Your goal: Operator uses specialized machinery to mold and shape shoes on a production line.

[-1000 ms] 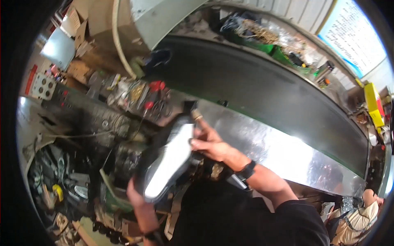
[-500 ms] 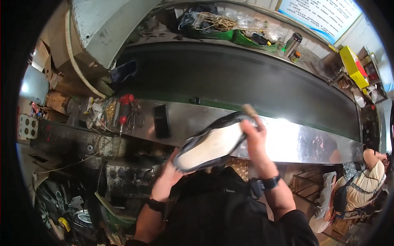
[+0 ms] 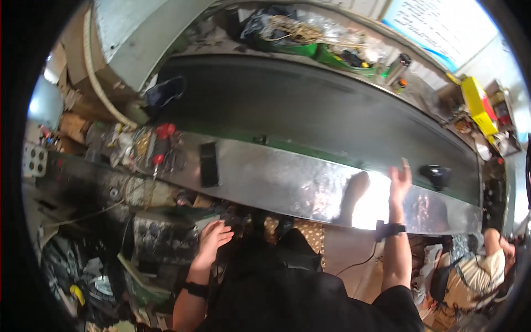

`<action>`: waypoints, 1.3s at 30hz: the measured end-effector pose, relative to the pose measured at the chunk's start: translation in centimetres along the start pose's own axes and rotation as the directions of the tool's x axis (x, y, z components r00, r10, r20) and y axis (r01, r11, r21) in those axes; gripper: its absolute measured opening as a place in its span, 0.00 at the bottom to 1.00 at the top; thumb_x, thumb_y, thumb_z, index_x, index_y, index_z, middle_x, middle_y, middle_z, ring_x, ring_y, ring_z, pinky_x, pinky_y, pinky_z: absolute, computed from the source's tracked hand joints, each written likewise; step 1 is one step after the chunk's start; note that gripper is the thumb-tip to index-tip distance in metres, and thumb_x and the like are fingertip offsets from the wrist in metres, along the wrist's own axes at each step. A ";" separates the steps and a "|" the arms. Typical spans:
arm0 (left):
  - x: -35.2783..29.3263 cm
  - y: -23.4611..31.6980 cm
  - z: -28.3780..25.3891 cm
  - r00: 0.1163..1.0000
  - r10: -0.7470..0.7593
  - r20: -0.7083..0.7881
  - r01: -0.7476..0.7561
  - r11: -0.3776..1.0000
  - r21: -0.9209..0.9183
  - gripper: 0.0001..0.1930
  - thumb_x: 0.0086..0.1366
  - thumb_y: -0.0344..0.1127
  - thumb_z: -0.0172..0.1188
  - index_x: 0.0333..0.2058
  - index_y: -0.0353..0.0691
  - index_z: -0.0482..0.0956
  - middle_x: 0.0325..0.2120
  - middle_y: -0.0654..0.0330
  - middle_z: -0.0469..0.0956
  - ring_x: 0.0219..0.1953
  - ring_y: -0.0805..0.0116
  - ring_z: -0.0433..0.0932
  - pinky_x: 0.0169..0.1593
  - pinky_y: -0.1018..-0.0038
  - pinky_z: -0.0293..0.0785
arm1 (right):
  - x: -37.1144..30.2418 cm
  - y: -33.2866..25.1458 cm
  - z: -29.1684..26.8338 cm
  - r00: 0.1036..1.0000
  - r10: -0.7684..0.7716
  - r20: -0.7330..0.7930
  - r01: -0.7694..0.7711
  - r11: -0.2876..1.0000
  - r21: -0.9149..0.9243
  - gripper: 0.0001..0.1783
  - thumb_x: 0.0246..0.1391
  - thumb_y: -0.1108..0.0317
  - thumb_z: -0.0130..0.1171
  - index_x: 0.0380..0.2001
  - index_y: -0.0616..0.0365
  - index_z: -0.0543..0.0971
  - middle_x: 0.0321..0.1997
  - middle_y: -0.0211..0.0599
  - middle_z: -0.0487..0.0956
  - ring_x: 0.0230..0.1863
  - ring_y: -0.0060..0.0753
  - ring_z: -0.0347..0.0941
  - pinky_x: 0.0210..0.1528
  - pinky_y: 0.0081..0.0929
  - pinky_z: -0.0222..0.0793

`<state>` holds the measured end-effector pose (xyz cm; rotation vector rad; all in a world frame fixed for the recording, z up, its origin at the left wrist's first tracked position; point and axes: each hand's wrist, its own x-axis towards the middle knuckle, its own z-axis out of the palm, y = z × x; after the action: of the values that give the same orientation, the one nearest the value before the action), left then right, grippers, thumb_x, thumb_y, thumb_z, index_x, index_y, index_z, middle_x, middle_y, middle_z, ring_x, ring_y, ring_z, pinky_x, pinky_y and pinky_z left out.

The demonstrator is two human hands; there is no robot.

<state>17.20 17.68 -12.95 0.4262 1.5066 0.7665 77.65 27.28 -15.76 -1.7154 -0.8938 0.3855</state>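
Note:
My right hand point(image 3: 399, 185) reaches over the far side of the metal ledge point(image 3: 287, 182), its fingers apart and nothing in them. To its right, a dark shoe point(image 3: 437, 176) sits on the black conveyor belt point(image 3: 332, 119), separate from the hand. Its shape is small and partly blurred. My left hand point(image 3: 213, 240) hovers near my body, in front of the ledge's near edge, with open fingers and no thing in it. A black phone point(image 3: 209, 164) lies on the ledge beyond that hand.
A red-handled tool point(image 3: 162, 144) and cords lie at the ledge's left. Green bins point(image 3: 301, 50) with rope and plastic stand behind the belt, near a flask point(image 3: 397, 67) and a yellow box point(image 3: 478, 105). Another person point(image 3: 475, 276) is at the right.
Both hands have let go of the shoe. My right hand has moved right and the shoe is now on the belt; my left hand has drawn slightly left and down.

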 end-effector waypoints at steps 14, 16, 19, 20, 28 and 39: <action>9.9 8.9 10.5 0.806 0.476 0.350 -0.576 0.499 0.648 0.19 0.68 0.38 0.63 0.53 0.33 0.77 0.37 0.57 0.82 0.42 0.69 0.81 0.49 0.73 0.76 | -20.8 -3.9 11.4 0.399 -0.173 0.901 0.724 0.662 -0.193 0.44 0.53 0.64 0.65 0.70 0.62 0.59 0.74 0.47 0.61 0.78 0.48 0.50 0.78 0.52 0.42; 13.4 11.9 13.1 0.615 0.648 0.449 -0.740 0.278 0.613 0.20 0.66 0.36 0.62 0.54 0.33 0.76 0.51 0.45 0.78 0.56 0.45 0.76 0.59 0.60 0.73 | -21.3 -4.5 9.5 0.479 -0.101 0.872 0.641 0.719 -0.269 0.45 0.52 0.67 0.66 0.71 0.62 0.58 0.74 0.48 0.61 0.78 0.50 0.51 0.77 0.53 0.43; 20.2 14.5 16.6 0.586 0.643 0.494 -0.744 0.184 0.643 0.18 0.66 0.31 0.59 0.54 0.34 0.75 0.53 0.45 0.76 0.55 0.43 0.75 0.59 0.57 0.72 | -22.1 -6.6 9.4 0.532 -0.023 0.847 0.576 0.743 -0.342 0.48 0.51 0.70 0.67 0.72 0.63 0.55 0.74 0.50 0.61 0.77 0.53 0.53 0.76 0.55 0.46; 21.9 15.2 17.8 0.638 0.588 0.498 -0.712 0.204 0.672 0.18 0.64 0.31 0.59 0.54 0.39 0.76 0.51 0.46 0.77 0.55 0.43 0.75 0.57 0.55 0.73 | -22.3 -6.9 9.6 0.604 0.026 0.796 0.473 0.793 -0.385 0.47 0.52 0.70 0.66 0.72 0.61 0.56 0.74 0.48 0.62 0.76 0.53 0.54 0.76 0.55 0.46; 26.9 14.0 18.8 0.559 0.635 0.533 -0.778 0.181 0.602 0.07 0.62 0.32 0.65 0.38 0.38 0.82 0.45 0.48 0.75 0.48 0.45 0.77 0.51 0.56 0.75 | -23.0 -7.8 10.6 0.687 0.178 0.704 -0.023 0.974 -0.224 0.44 0.56 0.79 0.61 0.73 0.63 0.54 0.75 0.52 0.61 0.71 0.50 0.62 0.72 0.45 0.55; 28.4 23.3 -17.6 0.175 0.786 -0.593 -0.243 0.618 0.747 0.12 0.66 0.40 0.62 0.44 0.43 0.84 0.37 0.45 0.84 0.42 0.41 0.82 0.47 0.56 0.78 | -21.8 -14.3 13.0 0.680 0.395 0.617 -0.151 0.900 -0.409 0.44 0.60 0.75 0.61 0.74 0.64 0.50 0.66 0.52 0.74 0.56 0.40 0.76 0.70 0.38 0.58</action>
<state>-7.16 49.78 -18.50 1.1525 2.7417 1.3174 49.52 21.74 -10.85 -2.0586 -1.2818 1.2121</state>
